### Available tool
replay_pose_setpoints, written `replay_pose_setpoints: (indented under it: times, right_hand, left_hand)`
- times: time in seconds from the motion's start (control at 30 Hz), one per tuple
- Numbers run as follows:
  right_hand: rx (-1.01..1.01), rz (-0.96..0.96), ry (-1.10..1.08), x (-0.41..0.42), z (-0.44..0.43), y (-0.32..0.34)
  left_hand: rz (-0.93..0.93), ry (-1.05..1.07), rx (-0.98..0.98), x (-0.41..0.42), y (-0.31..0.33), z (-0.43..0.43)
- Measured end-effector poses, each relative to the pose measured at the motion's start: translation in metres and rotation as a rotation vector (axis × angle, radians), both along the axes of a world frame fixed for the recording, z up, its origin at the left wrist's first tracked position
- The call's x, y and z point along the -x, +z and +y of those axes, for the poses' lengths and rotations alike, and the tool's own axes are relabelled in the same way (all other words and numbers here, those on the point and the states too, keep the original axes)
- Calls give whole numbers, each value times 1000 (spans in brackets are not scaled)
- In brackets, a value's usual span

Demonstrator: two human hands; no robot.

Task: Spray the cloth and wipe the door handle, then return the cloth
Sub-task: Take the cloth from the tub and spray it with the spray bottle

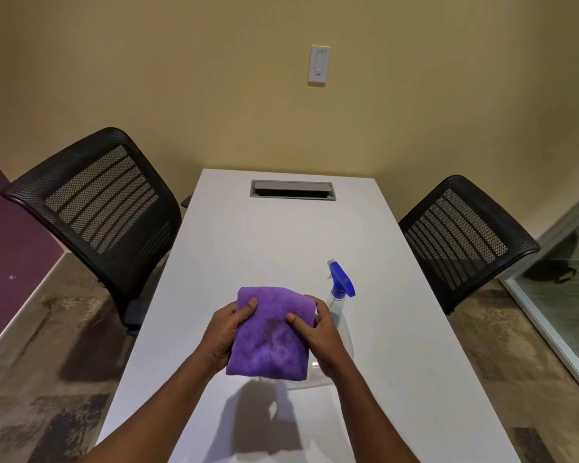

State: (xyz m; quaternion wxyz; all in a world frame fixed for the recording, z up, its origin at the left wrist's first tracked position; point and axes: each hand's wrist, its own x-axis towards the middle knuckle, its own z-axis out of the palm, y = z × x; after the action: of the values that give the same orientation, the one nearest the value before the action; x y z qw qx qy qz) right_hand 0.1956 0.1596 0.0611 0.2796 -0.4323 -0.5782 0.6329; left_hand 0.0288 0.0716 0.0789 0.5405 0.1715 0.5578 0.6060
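A person's two hands hold a folded purple microfibre cloth (270, 339) above the near half of a white tabletop (281, 242). The left hand (224, 334) grips the cloth's left edge, with the thumb laid across its top face and the other fingers (248, 308) curled out of sight underneath. The right hand (320, 335) clasps the right edge in the same way, thumb pressed onto the upper face and fingers (297, 321) wrapped around the side. The cloth is lifted clear of the surface and throws a dark shadow (264, 419) onto the tabletop nearer the person. A darker patch shows at the middle of the cloth.

Just beyond the right hand stands a clear plastic spray bottle (339, 297) with a blue trigger head, upright on the tabletop, its nozzle turned to the left. The hand and cloth partly hide its body, and how much liquid it holds cannot be told.

At the far end of the tabletop a grey cable hatch (292, 189) sits recessed, its slot dark inside. A black mesh-backed chair (94, 208) stands at the left side and another black mesh chair (465, 238) at the right. A white wall switch (319, 65) is mounted on the yellow wall beyond, and a glass panel (569, 282) runs along the right edge.
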Motion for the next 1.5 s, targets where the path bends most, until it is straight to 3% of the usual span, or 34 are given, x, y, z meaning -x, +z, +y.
replay_pose_setpoints:
  times: [0.1,0.2,0.37,0.67,0.8,0.9,1.03,1.2,1.5]
  right_hand:
    - [24,16,-74,2,-1,-9]
    - [59,41,-114,5,-1,-14]
    - [47,45,-89,6,2,-21]
    - [48,0,-73,5,6,-18]
    - [31,-71,-441,-9,17,-33]
    - [-176,-198,-636,-27,27,-42]
    - [-305,-299,-499,-41,53,-53]
    - [-186,-239,-207,-46,84,-56]
    - [-57,-104,-54,-38,104,-62]
  left_hand:
    - [42,33,42,-1,-7,4]
    - [-98,23,71,1,-12,9]
    - [-383,-178,84,-9,-7,8]
    - [-539,-152,90,-7,-21,9]
    - [-485,-107,103,-1,-26,11]
    - [-505,-72,103,3,-24,12]
    - [-524,-30,103,7,-21,12]
    - [-514,14,79,14,-21,9]
    - [-539,31,53,23,-18,2]
